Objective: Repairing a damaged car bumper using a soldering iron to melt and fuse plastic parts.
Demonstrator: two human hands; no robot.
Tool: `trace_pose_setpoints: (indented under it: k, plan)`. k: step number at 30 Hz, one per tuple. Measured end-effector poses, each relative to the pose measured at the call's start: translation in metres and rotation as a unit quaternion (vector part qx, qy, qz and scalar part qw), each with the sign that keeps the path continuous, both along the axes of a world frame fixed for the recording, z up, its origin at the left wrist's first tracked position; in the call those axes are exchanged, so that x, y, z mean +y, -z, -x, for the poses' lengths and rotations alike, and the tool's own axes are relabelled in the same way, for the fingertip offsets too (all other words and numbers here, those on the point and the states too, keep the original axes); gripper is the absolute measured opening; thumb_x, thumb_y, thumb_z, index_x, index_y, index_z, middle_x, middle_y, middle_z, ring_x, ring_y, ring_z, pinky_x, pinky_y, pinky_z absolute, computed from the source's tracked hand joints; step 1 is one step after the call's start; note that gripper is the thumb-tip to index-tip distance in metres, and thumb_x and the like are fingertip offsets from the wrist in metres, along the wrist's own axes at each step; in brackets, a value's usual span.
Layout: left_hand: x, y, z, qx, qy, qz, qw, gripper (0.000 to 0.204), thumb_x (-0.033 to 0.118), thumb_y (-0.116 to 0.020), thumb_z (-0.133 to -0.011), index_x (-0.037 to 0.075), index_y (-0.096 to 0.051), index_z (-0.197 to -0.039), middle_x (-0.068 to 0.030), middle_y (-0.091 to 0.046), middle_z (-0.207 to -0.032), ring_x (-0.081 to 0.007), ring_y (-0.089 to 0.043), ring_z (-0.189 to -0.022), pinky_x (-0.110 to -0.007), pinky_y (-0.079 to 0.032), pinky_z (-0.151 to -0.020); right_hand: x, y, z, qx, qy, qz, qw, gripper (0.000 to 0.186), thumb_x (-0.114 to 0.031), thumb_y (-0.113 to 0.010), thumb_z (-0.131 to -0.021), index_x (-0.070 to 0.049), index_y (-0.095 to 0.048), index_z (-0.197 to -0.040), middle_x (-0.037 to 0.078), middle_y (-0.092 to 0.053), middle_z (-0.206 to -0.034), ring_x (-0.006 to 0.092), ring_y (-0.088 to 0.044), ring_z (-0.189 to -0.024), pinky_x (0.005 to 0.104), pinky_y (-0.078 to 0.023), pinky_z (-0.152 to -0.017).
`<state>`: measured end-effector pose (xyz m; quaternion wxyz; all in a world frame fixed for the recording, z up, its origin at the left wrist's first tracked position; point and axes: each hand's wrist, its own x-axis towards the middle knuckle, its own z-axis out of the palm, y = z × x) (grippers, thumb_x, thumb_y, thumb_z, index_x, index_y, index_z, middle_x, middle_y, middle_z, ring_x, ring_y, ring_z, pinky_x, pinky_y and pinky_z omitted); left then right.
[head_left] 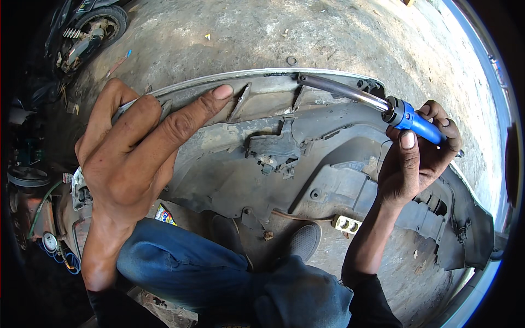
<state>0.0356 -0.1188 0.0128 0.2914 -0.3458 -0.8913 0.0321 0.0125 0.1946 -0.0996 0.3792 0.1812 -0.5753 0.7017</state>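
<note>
In my right hand (418, 147) is a soldering iron (414, 124) with a blue handle, gripped between thumb and fingers. Its metal barrel and darkened tip point up and left, over the far rim of a grey car bumper (219, 180) lying with its inner side up. Whether the tip touches the rim cannot be told. My left hand (128, 139) is over the bumper's left part, index finger stretched toward the ribbed rim. The other fingers are bent and apart; their tips and the thumb are hidden. Nothing shows in that hand.
A white power socket block (347, 224) with a brown cord lies by my right shoe (305, 240). A motorbike wheel (101, 27) stands far left. A pressure gauge (50, 241) with hoses is at lower left. A colourful packet (164, 215) lies near my left knee. The floor (219, 38) is rough concrete.
</note>
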Motion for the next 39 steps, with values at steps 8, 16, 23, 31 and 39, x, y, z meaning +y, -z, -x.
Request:
trace_pose_setpoints:
  k: [8,16,23,31,39]
  plan:
    - [-0.0005,-0.0003,0.0,0.005,-0.002,0.0,1.0,0.056,-0.001,-0.075,-0.061,0.015,-0.078,-0.115,-0.0039,-0.026,-0.069,-0.021,-0.034,-0.064,-0.036,-0.034,-0.056,0.0004,-0.0009,0.0017,0.011,0.003,-0.021,1.0,0.056,0.004,-0.077,-0.078,-0.009,-0.05,-0.125,0.016,-0.049,-0.12,0.0223,-0.053,-0.108,0.0289,-0.06,-0.071]
    - [0.0014,-0.0008,-0.0007,0.005,-0.007,0.003,1.0,0.057,-0.002,-0.076,-0.062,0.016,-0.078,-0.115,-0.0041,-0.025,-0.069,-0.0211,-0.034,-0.064,-0.036,-0.034,-0.056,0.0012,-0.0011,0.0023,0.006,-0.002,-0.022,1.0,0.056,0.003,-0.078,-0.078,-0.009,-0.05,-0.125,0.016,-0.05,-0.12,0.0222,-0.053,-0.107,0.0292,-0.06,-0.073]
    - [0.0011,-0.002,-0.0006,0.003,-0.004,0.005,1.0,0.057,-0.003,-0.076,-0.062,0.017,-0.078,-0.115,-0.004,-0.025,-0.07,-0.0213,-0.034,-0.064,-0.036,-0.035,-0.057,0.0022,-0.0022,-0.0003,0.001,0.009,-0.003,1.0,0.056,0.002,-0.079,-0.078,-0.01,-0.051,-0.125,0.015,-0.051,-0.121,0.0223,-0.053,-0.109,0.0343,-0.052,-0.091]
    - [0.0011,-0.0009,-0.0009,0.001,-0.007,0.002,1.0,0.054,-0.002,-0.077,-0.064,0.016,-0.078,-0.115,-0.0039,-0.026,-0.069,-0.0209,-0.035,-0.064,-0.035,-0.035,-0.057,0.0023,-0.0021,-0.0019,-0.006,0.003,0.005,1.0,0.056,0.003,-0.079,-0.077,-0.009,-0.051,-0.125,0.014,-0.051,-0.12,0.0223,-0.052,-0.109,0.0371,-0.046,-0.098]
    - [0.0013,-0.0022,-0.0007,-0.003,-0.004,-0.001,1.0,0.052,0.0,-0.078,-0.064,0.015,-0.078,-0.115,-0.0036,-0.026,-0.068,-0.0204,-0.035,-0.064,-0.035,-0.034,-0.056,0.006,0.0,0.0005,0.001,0.009,-0.011,1.0,0.056,0.003,-0.079,-0.076,-0.009,-0.052,-0.124,0.013,-0.051,-0.118,0.0219,-0.052,-0.107,0.0361,-0.046,-0.096]
